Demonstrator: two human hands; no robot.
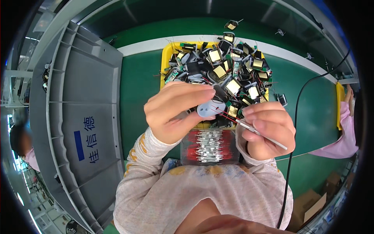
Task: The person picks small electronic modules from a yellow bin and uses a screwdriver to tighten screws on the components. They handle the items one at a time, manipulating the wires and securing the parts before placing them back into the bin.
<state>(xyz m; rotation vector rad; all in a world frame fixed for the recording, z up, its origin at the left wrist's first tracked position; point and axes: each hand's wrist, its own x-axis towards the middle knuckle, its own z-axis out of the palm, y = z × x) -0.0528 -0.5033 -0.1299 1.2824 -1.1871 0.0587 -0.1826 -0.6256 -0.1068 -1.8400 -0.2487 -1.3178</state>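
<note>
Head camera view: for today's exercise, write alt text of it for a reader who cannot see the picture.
A person's left hand holds a small pale round part with thin red wires, while the right hand grips slim metal tweezers beside it. Behind them a yellow tray heaped with small electronic parts rests on a green surface, with a clear box of red leads below.

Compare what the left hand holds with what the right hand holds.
The left hand pinches a small round pale grey part with thin red wires trailing from it; the right hand grips a slim metal tool, long and straight. The grey part is short and disc-like, the tool thin and pointed. Both are held above the yellow tray, and the tool's tip reaches toward the part.
</note>
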